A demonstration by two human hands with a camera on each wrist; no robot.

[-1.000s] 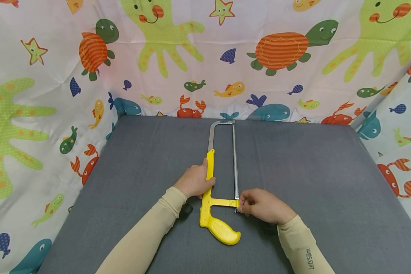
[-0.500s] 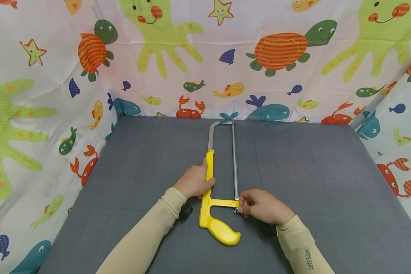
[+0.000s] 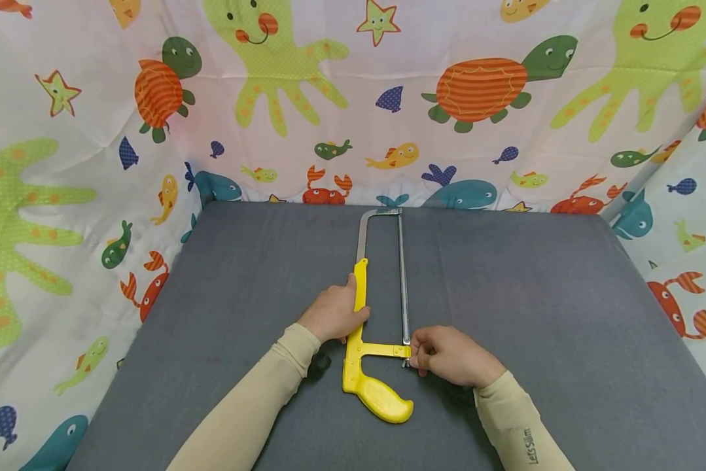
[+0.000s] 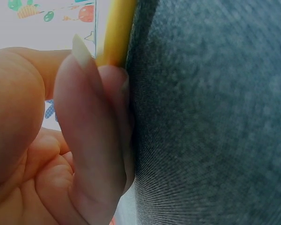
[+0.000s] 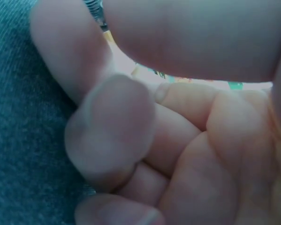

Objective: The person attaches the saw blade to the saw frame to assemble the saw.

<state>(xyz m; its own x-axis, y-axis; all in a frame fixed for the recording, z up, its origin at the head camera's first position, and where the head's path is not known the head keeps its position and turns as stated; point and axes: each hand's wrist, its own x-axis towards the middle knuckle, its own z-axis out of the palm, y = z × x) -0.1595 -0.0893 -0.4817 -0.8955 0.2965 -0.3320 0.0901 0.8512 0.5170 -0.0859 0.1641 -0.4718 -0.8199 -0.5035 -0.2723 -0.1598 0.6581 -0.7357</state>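
Observation:
A hacksaw [image 3: 382, 396] with a yellow handle and a grey metal bow lies flat, its handle towards me. My left hand [image 3: 336, 311] grips the yellow frame above the handle, the thumb lying across it. In the left wrist view, the yellow frame [image 4: 117, 35] runs up from the curled fingers. The blade [image 3: 404, 281] stretches along the right side, mounted at both ends. At its near end, my right hand [image 3: 455, 353] pinches the small tension screw [image 3: 405, 364] between thumb and fingertip. Its threads [image 5: 95, 11] show between those fingers in the right wrist view.
The hacksaw rests on a table covered in grey cloth [image 3: 535, 294]. A white curtain [image 3: 329, 78] printed with sea animals hangs behind the table and along both sides. The far end of the saw's bow comes close to the table's back edge.

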